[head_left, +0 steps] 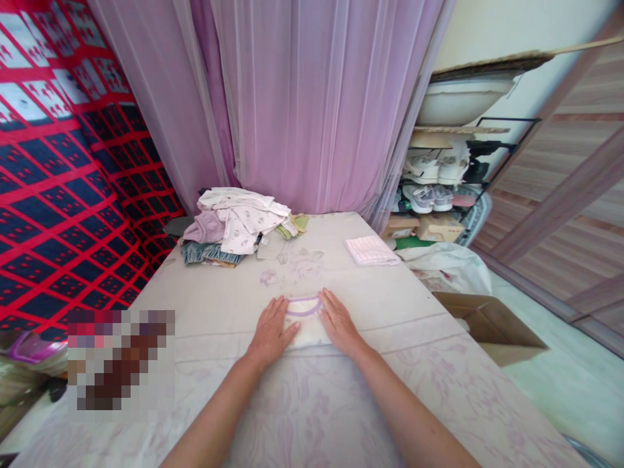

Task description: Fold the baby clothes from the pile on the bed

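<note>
A small cream shirt [308, 328] with a lilac-trimmed neckline lies folded on the bed in front of me. My left hand [273, 331] rests flat on its left edge, fingers stretched out and thumb over the cloth. On the opposite edge my right hand [340, 323] presses down the same way, fingers extended. Neither hand grips the cloth. Farther off to the right lies a folded pale striped cloth [371, 251]. At the far left is a heap of loose clothes [244, 218], white, mauve, denim and green.
The floral bed sheet [312, 403] spreads under everything. A purple curtain [312, 104] hangs at the back. To the right stand a shoe rack [431, 198] and an open cardboard box [487, 318] on the floor. A red checked cloth [73, 162] hangs at left, above a pixelated patch.
</note>
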The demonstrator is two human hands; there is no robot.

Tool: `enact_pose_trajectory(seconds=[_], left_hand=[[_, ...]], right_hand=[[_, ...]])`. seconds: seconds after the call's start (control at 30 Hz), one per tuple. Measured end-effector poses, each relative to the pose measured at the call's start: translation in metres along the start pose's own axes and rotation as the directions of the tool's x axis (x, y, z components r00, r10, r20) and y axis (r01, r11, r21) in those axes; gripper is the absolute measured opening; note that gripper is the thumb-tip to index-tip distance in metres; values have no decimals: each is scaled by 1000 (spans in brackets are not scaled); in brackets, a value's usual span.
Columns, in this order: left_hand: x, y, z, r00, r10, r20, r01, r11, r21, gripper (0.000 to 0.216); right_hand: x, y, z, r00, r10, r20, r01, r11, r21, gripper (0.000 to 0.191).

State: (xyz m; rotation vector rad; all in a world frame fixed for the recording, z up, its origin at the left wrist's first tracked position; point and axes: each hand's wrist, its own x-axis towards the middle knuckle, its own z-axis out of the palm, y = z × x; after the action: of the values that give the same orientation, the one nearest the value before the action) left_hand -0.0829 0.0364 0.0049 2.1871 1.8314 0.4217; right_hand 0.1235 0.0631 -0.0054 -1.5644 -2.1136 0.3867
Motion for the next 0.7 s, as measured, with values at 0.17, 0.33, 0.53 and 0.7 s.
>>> enact_pose_trajectory(seconds=[0.17,0.33,0.53,0.7], left_hand=[[4,-30,-34,961,-275,-18,272,956,-107,47],[21,-29,-49,918,-343,202,368,924,-103,37],[42,-23,-40,894,-385,230,424,893,-152,20],[33,-14,-33,917,-371,144,398,869,-296,16]], right_hand=[[-9,19,-31,971,237,-35,-238,971,-37,38],[-2,2,-47,906,343,248,-328,939,-98,29],[13,-2,-43,842,424,334,-430,901,-59,19],[4,-7,-39,895,389,218,-396,918,-14,13]])
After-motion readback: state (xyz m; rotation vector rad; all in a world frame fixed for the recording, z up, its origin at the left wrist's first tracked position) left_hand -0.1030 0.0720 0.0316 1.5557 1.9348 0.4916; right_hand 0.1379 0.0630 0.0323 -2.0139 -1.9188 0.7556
